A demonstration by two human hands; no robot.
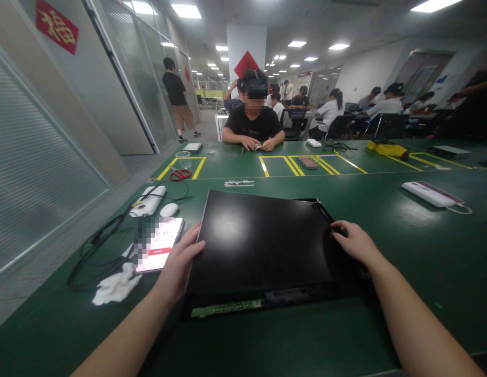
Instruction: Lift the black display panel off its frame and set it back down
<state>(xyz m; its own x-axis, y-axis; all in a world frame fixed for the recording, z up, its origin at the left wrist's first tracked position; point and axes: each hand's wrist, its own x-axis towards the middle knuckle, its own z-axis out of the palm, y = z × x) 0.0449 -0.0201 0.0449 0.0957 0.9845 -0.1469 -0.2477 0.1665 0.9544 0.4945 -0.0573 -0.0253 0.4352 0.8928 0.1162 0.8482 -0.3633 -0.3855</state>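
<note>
A glossy black display panel (262, 241) lies tilted over a dark frame (325, 211), whose edge shows along the far right side. Along the near edge, a strip of green circuit board (227, 308) is exposed. My left hand (182, 259) grips the panel's left edge, thumb on top and the other fingers mostly hidden. At the right edge, my right hand (353, 241) is closed with thumb and fingers pinching; whether it holds panel, frame or both is unclear.
Left of the panel are a lit phone (165, 243), crumpled tissue (117, 285), a white earbud case (169, 210), black cables (98, 238) and red-handled scissors (180, 174). A white power bank (429, 193) lies right. Across the green table (423, 262) sits a person (253, 123) wearing a headset.
</note>
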